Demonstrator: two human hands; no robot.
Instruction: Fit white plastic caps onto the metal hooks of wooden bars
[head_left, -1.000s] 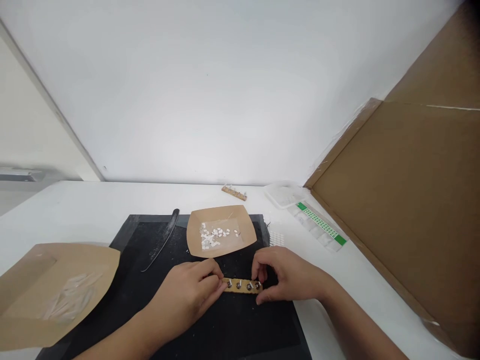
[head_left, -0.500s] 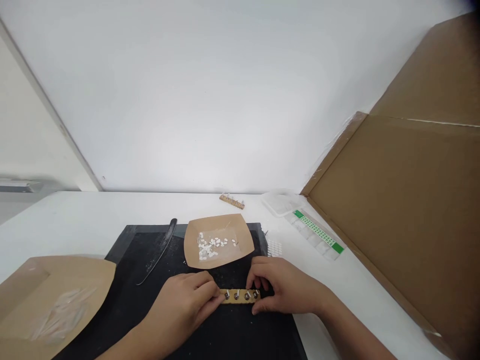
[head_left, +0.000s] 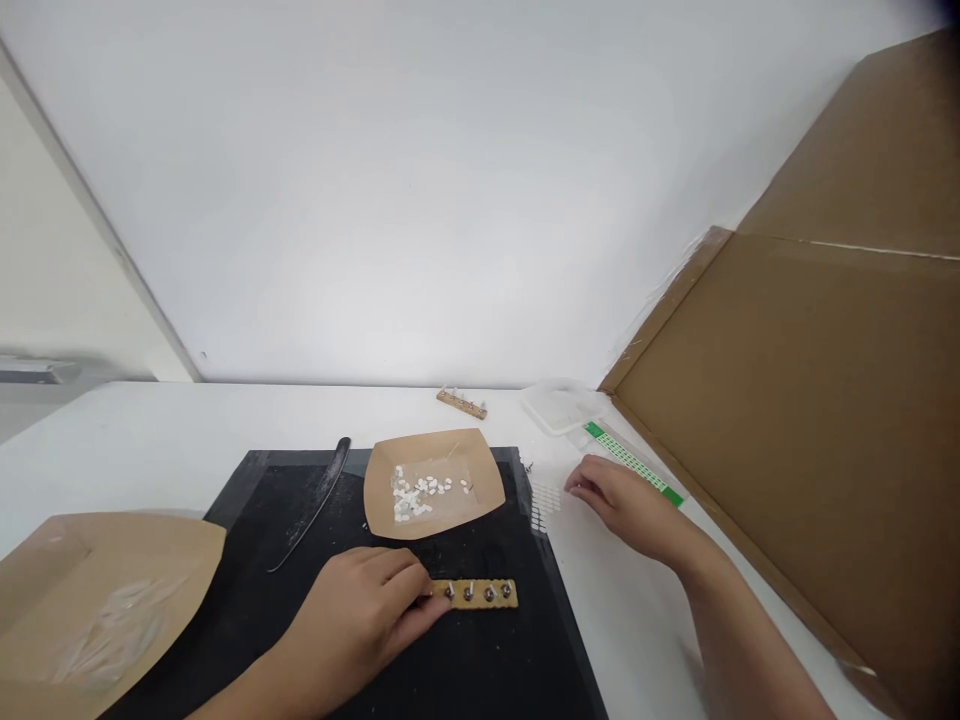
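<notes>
Evidently clamped at its left end between thumb and fingers of the left hand (head_left: 367,612): the studded strip (head_left: 480,598), flat near the right edge of the black mat (head_left: 465,675), likely against sliding. Held well apart, toward the right edge of the desk (head_left: 615,630): the right hand (head_left: 636,508), with bunched fingertips beside the perforated white sheet (head_left: 546,500), impossible to tell whether empty. Across the mat's far edge, probably for short reach: the cardboard tray (head_left: 491,472) of white pieces (head_left: 409,499).

A big white wall (head_left: 405,180) is standing behind the white table (head_left: 172,430). On the right, some big brown cardboard (head_left: 810,380) is standing up, and a pale line is running across it. A cloudy plastic box (head_left: 559,410) is sitting near the wall and close to the cardboard. A curvy black stick (head_left: 332,475) is lying on the black mat (head_left: 480,670). A grey and white thing (head_left: 30,373) is showing at the far left.
</notes>
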